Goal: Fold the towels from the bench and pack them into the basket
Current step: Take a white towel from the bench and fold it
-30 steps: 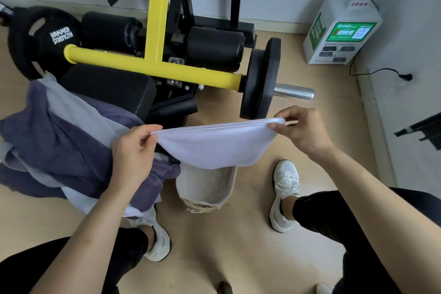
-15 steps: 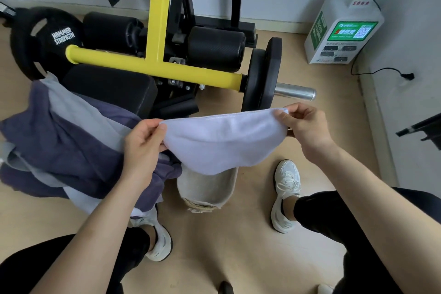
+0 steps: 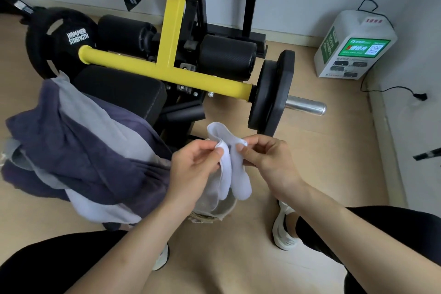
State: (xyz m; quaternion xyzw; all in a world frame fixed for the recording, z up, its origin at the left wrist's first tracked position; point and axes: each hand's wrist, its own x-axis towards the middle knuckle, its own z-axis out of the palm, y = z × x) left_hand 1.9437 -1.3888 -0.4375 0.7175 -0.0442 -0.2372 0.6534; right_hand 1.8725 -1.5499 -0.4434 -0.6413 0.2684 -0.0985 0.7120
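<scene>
white towel gathered between both hands above the basket

nearest the camera are the person's knees in black trousers, with a white right shoe (image 3: 284,229) and the edge of a left shoe (image 3: 161,258) on the wooden floor. both forearms reach forward. the left hand (image 3: 193,169) pinches one upper edge of a white towel (image 3: 236,174) between thumb and fingers. the right hand (image 3: 267,162) pinches the other edge just beside it, so the two hands nearly meet and the cloth hangs doubled in a narrow drape between them. a loop of it stands up above the fingers. the towel's lower end hangs over the basket (image 3: 223,210), a pale one with a woven rim standing on the floor below the hands. whether the cloth touches the basket is hard to tell, as the hand and the drape cover most of it. to the left a pile of towels (image 3: 83,150), dark purple, grey and white, lies heaped on the black bench pad (image 3: 124,93) and spills over its near edge. beyond, the yellow bar (image 3: 167,74) of a weight machine carries black weight plates (image 3: 272,95). a white box (image 3: 353,48) with a green label stands by the far wall.
</scene>
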